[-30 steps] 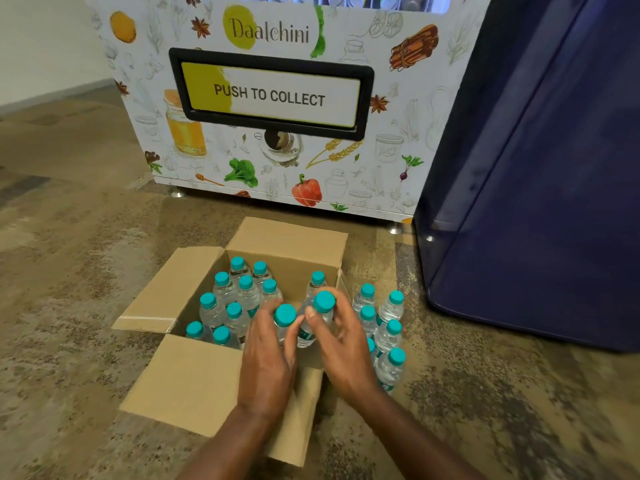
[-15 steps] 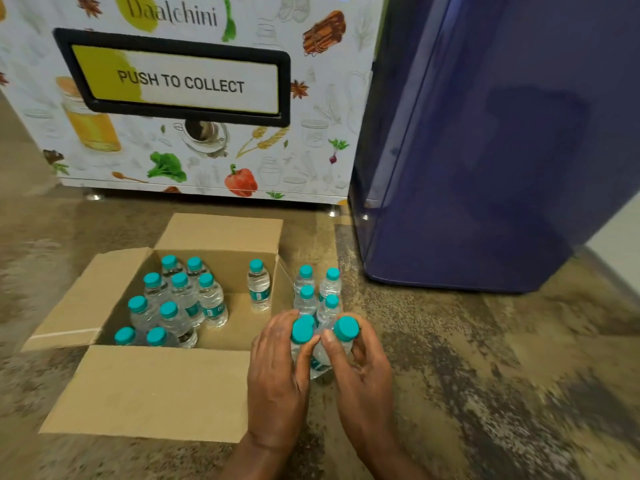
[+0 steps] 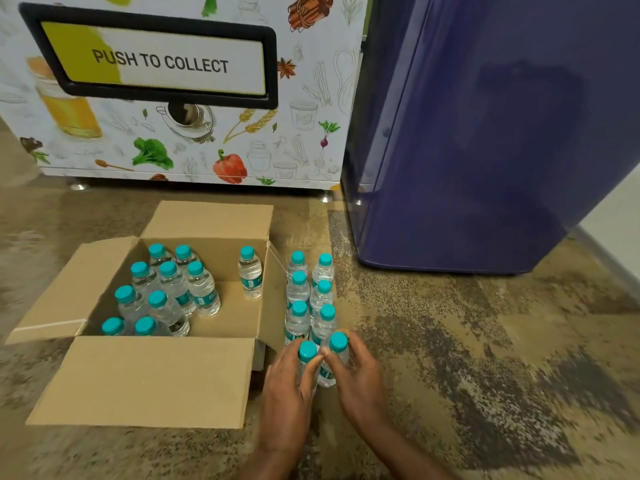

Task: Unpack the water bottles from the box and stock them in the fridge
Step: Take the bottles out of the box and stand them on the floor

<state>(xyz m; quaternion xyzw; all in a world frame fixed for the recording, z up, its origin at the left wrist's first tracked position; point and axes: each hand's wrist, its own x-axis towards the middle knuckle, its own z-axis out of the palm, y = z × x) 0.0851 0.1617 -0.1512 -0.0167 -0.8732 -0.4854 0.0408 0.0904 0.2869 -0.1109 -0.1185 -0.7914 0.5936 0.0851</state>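
- Our left hand (image 3: 287, 389) and right hand (image 3: 362, 379) each grip one water bottle, left bottle (image 3: 307, 352) and right bottle (image 3: 337, 341), at the near end of the floor rows; we cannot tell if they touch down.
- Six unpacked bottles (image 3: 298, 289) stand in two rows on the floor (image 3: 485, 341), just beside the box (image 3: 145, 379).
- Ten remain boxed: cluster of nine (image 3: 168, 282), plus lone bottle (image 3: 250, 275).
- Fridge (image 3: 485, 150) beyond looks closed.
- We judge unpacking nearly half done, stocking not yet begun.
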